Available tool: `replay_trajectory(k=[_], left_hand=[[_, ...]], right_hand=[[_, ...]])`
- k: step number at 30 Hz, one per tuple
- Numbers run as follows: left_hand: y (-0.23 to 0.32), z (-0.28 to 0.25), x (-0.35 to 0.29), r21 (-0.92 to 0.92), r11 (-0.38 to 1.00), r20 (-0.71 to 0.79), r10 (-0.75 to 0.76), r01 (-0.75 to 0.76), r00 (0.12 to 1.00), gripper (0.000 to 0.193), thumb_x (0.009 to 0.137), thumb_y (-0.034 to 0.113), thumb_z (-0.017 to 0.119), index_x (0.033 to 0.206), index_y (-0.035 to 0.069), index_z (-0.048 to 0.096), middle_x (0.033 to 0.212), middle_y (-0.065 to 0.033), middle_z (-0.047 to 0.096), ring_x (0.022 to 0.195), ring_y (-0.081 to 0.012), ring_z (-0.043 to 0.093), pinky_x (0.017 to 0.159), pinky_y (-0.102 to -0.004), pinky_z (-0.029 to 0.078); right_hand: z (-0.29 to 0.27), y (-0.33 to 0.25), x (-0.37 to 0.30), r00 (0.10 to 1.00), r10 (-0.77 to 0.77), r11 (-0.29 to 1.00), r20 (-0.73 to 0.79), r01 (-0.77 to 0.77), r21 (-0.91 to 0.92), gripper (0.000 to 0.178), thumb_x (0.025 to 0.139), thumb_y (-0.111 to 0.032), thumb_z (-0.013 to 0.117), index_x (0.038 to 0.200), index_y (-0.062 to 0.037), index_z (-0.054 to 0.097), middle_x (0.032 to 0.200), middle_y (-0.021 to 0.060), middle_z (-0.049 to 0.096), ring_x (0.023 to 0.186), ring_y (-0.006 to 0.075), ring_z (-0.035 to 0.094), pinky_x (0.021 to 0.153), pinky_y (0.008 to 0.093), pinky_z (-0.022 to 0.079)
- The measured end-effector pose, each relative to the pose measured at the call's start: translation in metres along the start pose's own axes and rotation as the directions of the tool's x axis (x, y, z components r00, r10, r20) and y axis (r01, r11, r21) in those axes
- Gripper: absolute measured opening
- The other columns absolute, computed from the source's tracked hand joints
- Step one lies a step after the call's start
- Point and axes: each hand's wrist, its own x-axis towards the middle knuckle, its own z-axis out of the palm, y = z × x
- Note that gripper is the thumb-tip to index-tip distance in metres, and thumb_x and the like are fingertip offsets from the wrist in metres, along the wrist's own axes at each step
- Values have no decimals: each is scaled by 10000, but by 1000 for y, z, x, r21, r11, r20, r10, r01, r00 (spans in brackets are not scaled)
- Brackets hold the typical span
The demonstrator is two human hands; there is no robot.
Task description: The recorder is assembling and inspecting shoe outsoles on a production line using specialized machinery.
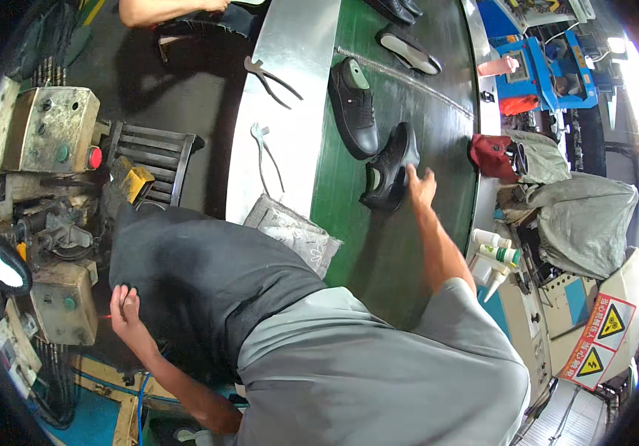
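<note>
A black shoe [392, 175] lies on the green belt [371, 260], above and right of centre, just left of the right hand [421, 187]; whether gripped, I cannot tell. The left hand [126, 316], loosely curled, is lower left.

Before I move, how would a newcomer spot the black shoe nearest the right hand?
Over the green conveyor belt, find the right hand. The black shoe lies just left of it, its opening at the near end; the black lace-up shoe farther left opens at the far end.
</note>
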Motion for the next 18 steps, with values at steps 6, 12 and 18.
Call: replay_trajectory(k=[6, 12, 18], left_hand=[[20, 15, 6, 24, 994, 145, 105, -110, 984, 443, 1156, 151, 580, 1538, -74, 569, 1488, -215, 654, 1299, -267, 690, 1177, -399, 525], [36, 67, -2, -229, 969, 302, 165, -97, 939, 424, 1118, 72, 612, 1524, -48, 591, 1433, -200, 682, 1301, -286, 693, 1164, -431, 532], [69, 180, -21, -511, 701, 770, 115, 498, 628, 717, 1115, 292, 664, 1669, -41, 353, 1510, -311, 572, 1371, -415, 624, 1085, -630, 587]], right_hand=[[16, -53, 67, 911, 75, 997, 406, -82, 0, 949, 836, -618, 882, 1410, 102, 656, 1274, 275, 760, 1205, 388, 738, 1066, 448, 553], [-41, -92, 30, 799, -138, 923, 586, -111, 369, 658, 894, -389, 895, 1324, 74, 711, 1107, 142, 789, 996, 231, 740, 941, 367, 584], [-150, -277, -113, 129, -958, 269, 257, 713, 647, 748, 801, -179, 918, 1478, -25, 638, 1453, 226, 679, 1336, 389, 661, 1145, 483, 525]])
